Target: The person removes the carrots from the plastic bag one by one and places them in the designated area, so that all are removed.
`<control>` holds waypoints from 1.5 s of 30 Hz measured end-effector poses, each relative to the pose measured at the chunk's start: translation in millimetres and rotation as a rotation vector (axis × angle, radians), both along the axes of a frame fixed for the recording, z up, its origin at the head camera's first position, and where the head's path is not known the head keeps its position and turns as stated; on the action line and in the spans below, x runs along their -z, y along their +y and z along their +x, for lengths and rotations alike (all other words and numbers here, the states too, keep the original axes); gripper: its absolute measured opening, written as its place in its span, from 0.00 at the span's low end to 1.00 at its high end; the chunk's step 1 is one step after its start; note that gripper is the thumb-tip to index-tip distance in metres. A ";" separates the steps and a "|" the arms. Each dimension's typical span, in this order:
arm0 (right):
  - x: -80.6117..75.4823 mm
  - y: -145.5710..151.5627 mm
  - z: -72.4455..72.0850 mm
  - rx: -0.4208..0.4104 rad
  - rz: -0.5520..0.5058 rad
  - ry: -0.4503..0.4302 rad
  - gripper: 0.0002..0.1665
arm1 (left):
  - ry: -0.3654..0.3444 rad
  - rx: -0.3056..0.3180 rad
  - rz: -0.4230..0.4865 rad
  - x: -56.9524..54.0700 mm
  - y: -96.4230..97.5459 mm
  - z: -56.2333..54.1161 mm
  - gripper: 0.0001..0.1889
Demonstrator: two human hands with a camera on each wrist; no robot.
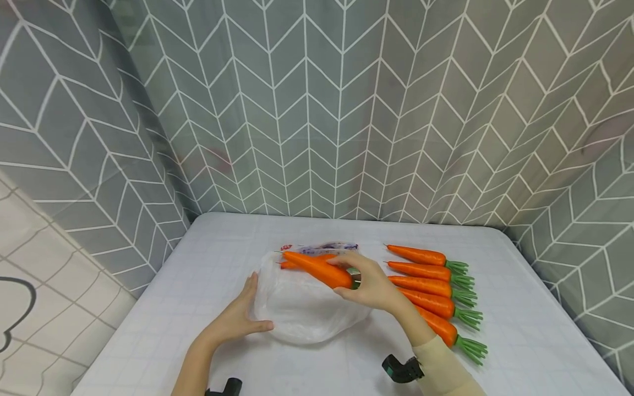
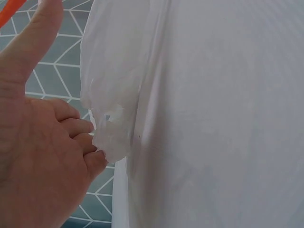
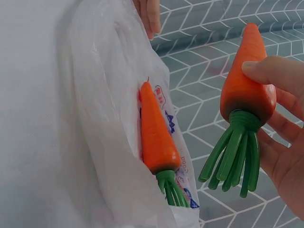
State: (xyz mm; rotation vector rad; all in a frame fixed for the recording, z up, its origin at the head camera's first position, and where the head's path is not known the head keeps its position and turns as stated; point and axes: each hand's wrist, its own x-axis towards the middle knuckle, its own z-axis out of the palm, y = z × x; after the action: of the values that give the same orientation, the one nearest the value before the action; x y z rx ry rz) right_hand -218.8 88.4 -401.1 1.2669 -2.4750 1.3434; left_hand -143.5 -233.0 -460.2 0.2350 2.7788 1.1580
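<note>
My right hand (image 1: pixel 366 280) grips an orange toy-like carrot (image 1: pixel 317 269) near its thick end, thumb on one side and fingers on the other. In the right wrist view its green stalks (image 3: pixel 232 156) hang below the fingers. Beneath it lies a white plastic bag (image 1: pixel 312 319) with printing by its mouth. Another carrot (image 3: pixel 159 137) lies at the mouth of the bag, partly covered by the held one in the head view. At the bag's left side, my left hand (image 1: pixel 238 316) has thumb and fingers spread apart, fingertips right at the plastic (image 2: pixel 111 123).
Several carrots (image 1: pixel 418 269) lie in a row on the right of the white-covered table (image 1: pixel 218 253), stalks pointing right. A grey curtain (image 1: pixel 322 121) with white chevrons hangs behind. Black wrist cameras (image 1: pixel 402 369) sit on both wrists.
</note>
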 end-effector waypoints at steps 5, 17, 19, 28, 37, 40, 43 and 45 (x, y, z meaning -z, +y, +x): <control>-2.6 8.3 6.4 0.017 0.011 -0.017 0.31 | -0.003 0.004 -0.002 -0.1 -0.3 -0.3 0.67; -4.9 32.6 18.6 0.067 0.016 -0.042 0.30 | -0.010 0.003 0.004 1.1 0.0 -1.6 0.66; -4.1 37.5 20.3 0.074 0.013 -0.043 0.30 | -0.008 0.004 0.004 1.2 0.0 -1.8 0.66; -0.8 57.9 30.1 0.126 0.017 0.001 0.32 | 0.000 0.022 0.009 1.9 0.6 -1.9 0.66; 3.9 83.6 46.3 0.223 0.054 -0.146 0.32 | -0.001 0.022 0.004 2.0 0.1 -1.7 0.66; 5.6 91.2 49.8 0.232 0.057 -0.137 0.33 | -0.003 0.018 -0.004 2.3 0.1 -2.0 0.67; 6.6 97.8 53.4 0.238 0.051 -0.125 0.34 | -0.003 0.015 -0.009 2.4 0.4 -2.5 0.67; 7.3 102.1 55.5 0.246 0.055 -0.105 0.34 | -0.001 0.014 -0.009 2.3 0.9 -3.0 0.67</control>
State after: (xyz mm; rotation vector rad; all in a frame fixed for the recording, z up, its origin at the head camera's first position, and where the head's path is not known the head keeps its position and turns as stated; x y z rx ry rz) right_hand -163.3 190.5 -408.4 0.8841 -2.6481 1.3195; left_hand -146.5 -232.1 -462.6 0.2522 2.7764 1.1413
